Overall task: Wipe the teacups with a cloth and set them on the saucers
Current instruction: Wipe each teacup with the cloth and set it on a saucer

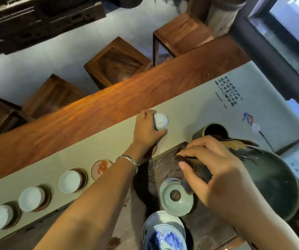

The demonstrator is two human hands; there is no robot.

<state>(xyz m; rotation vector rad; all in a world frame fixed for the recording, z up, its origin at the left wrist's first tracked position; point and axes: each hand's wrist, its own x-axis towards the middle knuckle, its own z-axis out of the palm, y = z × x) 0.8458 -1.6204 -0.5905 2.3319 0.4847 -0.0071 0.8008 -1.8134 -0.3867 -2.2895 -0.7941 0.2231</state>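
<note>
Celadon teacup (160, 121) pinched in our left hand (147, 131) at frame centre; we lower it level onto the saucer (154, 148) beneath.

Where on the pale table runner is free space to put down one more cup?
Free: the pale runner between the left hand with its white teacup and the black calligraphy; also the round empty saucer with a red motif. Crowded: the carved dark tea tray under the right hand.
</note>
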